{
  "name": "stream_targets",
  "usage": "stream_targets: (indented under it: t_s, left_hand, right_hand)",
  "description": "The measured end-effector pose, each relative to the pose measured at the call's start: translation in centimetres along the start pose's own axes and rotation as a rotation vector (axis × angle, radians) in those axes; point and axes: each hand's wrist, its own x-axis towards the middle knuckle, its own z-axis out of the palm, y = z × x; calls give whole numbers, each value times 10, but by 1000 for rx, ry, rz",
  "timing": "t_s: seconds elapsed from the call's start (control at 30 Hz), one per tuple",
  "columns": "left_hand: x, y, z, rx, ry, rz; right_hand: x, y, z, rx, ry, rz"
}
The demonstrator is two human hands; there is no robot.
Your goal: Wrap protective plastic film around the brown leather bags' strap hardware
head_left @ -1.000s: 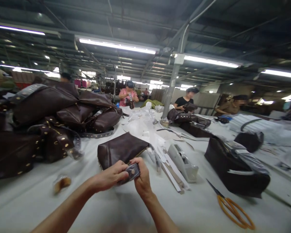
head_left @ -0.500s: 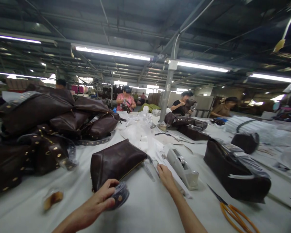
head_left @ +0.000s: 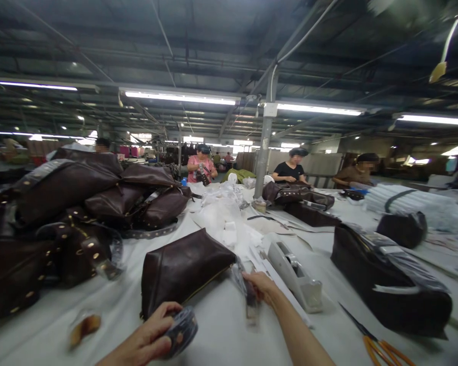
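Observation:
My left hand (head_left: 148, 338) is closed round a small dark studded leather piece wrapped in clear film (head_left: 181, 329), low over the white table (head_left: 221, 340). Just beyond it lies a dark brown leather bag (head_left: 183, 267). My right hand (head_left: 261, 286) reaches forward to the bag's right end and pinches a long narrow strip in clear plastic (head_left: 247, 292), which is blurred. A grey tape dispenser (head_left: 295, 277) sits just right of that hand.
A heap of brown studded bags (head_left: 72, 213) fills the left. A dark bag in plastic (head_left: 389, 277) lies at the right, orange-handled scissors (head_left: 381, 343) in front of it. White paper and strips (head_left: 229, 213) cover the middle. Other people work at the far end, by a pillar (head_left: 264, 152).
My two hands, together on the small wrapped piece a second ago, have parted. The left keeps the piece and has dropped lower; the right has reached out and taken hold of the plastic-wrapped strip.

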Motion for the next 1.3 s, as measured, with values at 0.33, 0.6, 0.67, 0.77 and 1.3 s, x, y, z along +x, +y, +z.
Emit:
stream_targets:
  t_s: [0.33,0.6,0.67,0.77,1.3]
  left_hand:
    - [7,23,13,29,103,-62]
    - [-16,38,12,-41,39,-38]
    - [-25,37,12,-114,21,-28]
    - [-34,33,17,-172,24,-12]
    - [-38,39,35,89,25,86]
  right_hand:
    - [-75,8,29,542,-296,187]
    - [-135,-35,48,731,-332,116]
    - [-151,-44,55,746,-290,79]
    - [-171,-47,64,692,-291,99]
    - [-200,-31,69,757,-432,314]
